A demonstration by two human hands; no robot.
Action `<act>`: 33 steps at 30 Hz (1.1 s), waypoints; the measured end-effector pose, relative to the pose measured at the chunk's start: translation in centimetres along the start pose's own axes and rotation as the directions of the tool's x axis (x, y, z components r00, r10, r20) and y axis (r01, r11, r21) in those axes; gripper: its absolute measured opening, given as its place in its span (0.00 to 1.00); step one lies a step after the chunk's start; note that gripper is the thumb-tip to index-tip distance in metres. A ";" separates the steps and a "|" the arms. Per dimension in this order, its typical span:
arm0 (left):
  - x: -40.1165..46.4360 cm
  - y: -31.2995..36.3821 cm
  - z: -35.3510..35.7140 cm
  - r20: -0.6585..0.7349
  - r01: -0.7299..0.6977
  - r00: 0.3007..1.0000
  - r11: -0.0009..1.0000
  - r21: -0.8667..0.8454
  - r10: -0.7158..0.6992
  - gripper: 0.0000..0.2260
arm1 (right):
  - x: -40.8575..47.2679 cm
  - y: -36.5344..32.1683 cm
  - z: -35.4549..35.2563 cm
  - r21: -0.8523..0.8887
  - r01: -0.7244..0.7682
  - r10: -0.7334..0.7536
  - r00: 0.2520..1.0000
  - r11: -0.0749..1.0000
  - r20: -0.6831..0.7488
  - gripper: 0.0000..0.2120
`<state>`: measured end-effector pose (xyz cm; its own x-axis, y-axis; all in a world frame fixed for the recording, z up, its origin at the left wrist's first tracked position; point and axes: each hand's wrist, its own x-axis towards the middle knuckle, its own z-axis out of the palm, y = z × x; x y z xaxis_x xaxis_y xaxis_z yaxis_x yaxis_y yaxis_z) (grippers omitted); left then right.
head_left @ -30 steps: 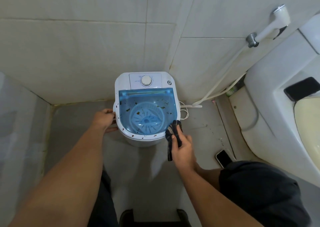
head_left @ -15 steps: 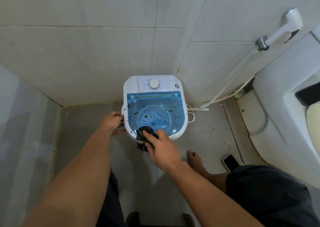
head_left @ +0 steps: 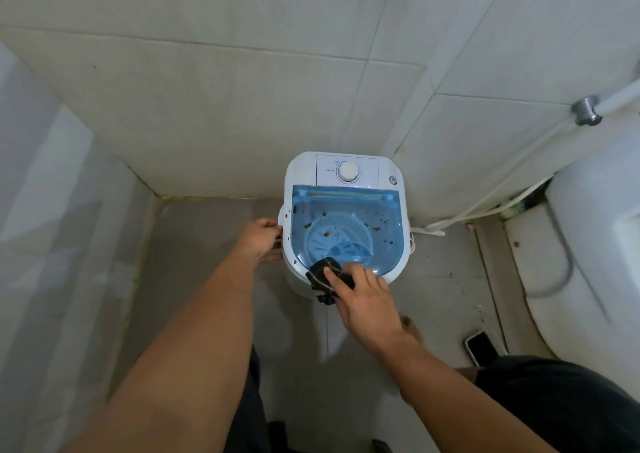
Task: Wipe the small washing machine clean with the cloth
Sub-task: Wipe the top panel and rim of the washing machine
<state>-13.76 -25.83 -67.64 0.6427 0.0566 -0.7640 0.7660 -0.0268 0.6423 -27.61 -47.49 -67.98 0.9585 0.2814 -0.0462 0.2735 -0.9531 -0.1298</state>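
Tiled bathroom corner, pale wall tiles, grey floor [head_left: 207, 231]. Washer [head_left: 346, 217] sits on floor against back wall, white body w/ blue see-through lid [head_left: 346, 220], dial [head_left: 348, 171] on rear panel. Brown specks on lid & a few red-brown dots on left rim.

L hand [head_left: 261, 239]: arm stretched fwd, palm on washer's left side, fingers curled round the side handle/edge, gripping it. Fingertips mostly hidden behind rim, so exact hold is hard to make out.

R hand [head_left: 363, 300]: arm reaches in from lower right, hand palm-down at washer's front rim, fingers spread & pressing dark cloth [head_left: 327, 279] onto front edge of lid. Thumb lies over cloth. Cloth bunched, thin pale stripes, part hangs over front of rim; part under fingers hidden.

Phone [head_left: 483, 348] on floor at right, screen dark, near edge cut by knee in dark shorts [head_left: 561, 404]. Bare foot [head_left: 412, 328] partly hidden behind R wrist. Toilet [head_left: 588, 245] at right cut off by frame. Sprayer hose [head_left: 519, 162] runs down wall; head out of frame, only metal holder [head_left: 587, 110] & stub show. Washer's base hidden by its own top.
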 end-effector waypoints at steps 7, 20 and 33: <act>-0.6 0.9 -0.7 0.064 0.077 0.995 0.994 -0.071 -0.073 0.14 | 4.6 -0.7 -2.4 0.184 0.039 -0.065 0.989 0.982 0.133 0.23; -0.9 1.0 -1.1 0.117 0.143 0.985 0.980 -0.136 -0.127 0.22 | 4.6 -2.7 -1.1 0.023 0.061 -0.062 0.997 0.998 0.037 0.24; -0.3 0.6 -2.2 0.213 0.185 0.966 0.965 -0.187 -0.144 0.41 | 8.5 -4.9 -3.0 0.109 -0.076 0.052 0.977 0.991 0.209 0.21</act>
<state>-13.51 -23.64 -66.91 0.5140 -0.1536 -0.8439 0.8550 0.1717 0.4894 -20.56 -40.81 -64.73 0.9333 0.2490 -0.2586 0.1899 -0.9537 -0.2333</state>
